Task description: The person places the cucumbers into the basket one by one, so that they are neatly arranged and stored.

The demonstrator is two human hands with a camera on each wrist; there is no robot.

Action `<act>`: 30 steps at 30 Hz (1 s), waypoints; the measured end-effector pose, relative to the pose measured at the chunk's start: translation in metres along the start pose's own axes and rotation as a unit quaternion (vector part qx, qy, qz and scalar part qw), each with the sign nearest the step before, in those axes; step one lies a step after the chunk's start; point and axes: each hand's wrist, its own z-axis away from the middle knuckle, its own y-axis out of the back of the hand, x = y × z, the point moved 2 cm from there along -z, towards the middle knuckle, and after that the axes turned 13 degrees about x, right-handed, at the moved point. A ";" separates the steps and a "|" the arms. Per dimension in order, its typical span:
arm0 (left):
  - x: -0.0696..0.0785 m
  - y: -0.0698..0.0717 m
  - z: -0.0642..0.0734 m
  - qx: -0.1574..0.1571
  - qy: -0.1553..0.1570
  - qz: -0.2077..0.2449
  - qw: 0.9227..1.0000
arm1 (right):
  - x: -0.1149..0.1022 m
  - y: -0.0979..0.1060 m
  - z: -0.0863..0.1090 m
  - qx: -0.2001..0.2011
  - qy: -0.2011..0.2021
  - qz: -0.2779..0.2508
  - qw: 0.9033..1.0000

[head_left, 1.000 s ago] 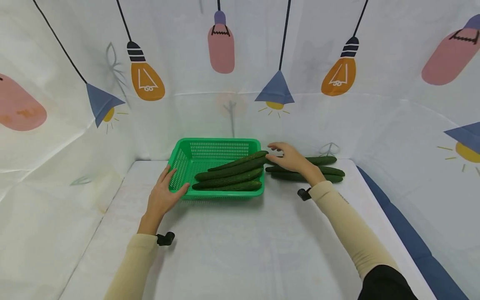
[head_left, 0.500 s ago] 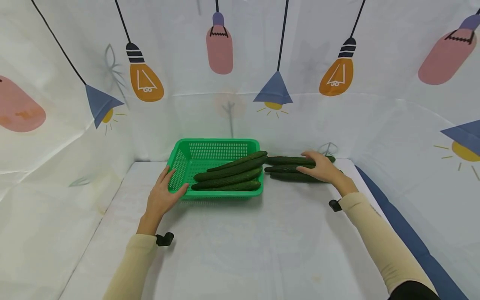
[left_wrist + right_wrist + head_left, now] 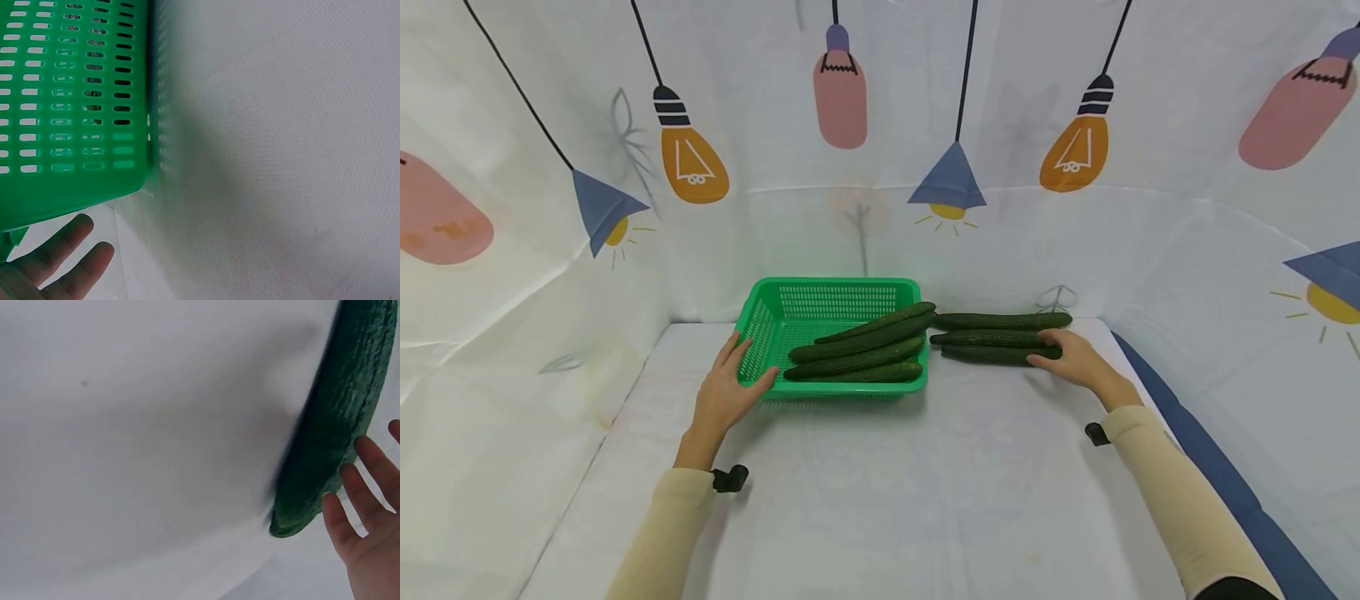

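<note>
A green plastic basket (image 3: pixel 846 293) stands at the back of the table with several cucumbers (image 3: pixel 859 362) lying in its right part, their right ends by the rim. At its front left corner my left hand (image 3: pixel 724 396) spreads its fingers along the side, thumb at the front rim. Three cucumbers lie side by side to the right: a back one (image 3: pixel 992 322), a middle one (image 3: pixel 981 337) and a front one (image 3: pixel 981 354). My right hand (image 3: pixel 1081 365) is at the front one's right end, thumb on the near side; relaxed fingertips (image 3: pixel 350 472) meet its edge in the right wrist view.
The table (image 3: pixel 880 500) has a white cover, and a white curtain (image 3: pixel 880 225) with printed lamps hangs right behind it. Blue fabric (image 3: pixel 1195 450) shows past the table's right edge. Each wrist carries a small black camera (image 3: pixel 730 478).
My right hand has moved from beside the basket's right rim rightward, then down toward the front cucumber's right end. My left hand and the basket have stayed put.
</note>
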 end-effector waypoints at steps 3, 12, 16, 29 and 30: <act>0.000 0.000 0.000 0.000 0.000 -0.001 1.000 | 0.005 -0.001 0.003 0.007 0.003 0.007 1.000; 0.001 0.001 0.000 -0.003 0.002 0.000 1.000 | 0.006 -0.003 0.008 0.020 0.046 0.049 0.998; 0.000 0.000 0.000 -0.004 0.003 -0.001 1.000 | 0.006 -0.001 0.011 0.019 0.025 0.074 0.997; -0.001 -0.001 0.000 -0.007 0.003 0.002 1.000 | 0.019 0.001 0.015 0.002 -0.018 0.066 0.998; -0.001 -0.001 0.000 -0.008 0.003 0.002 1.000 | 0.019 0.001 0.016 0.003 -0.019 0.065 0.998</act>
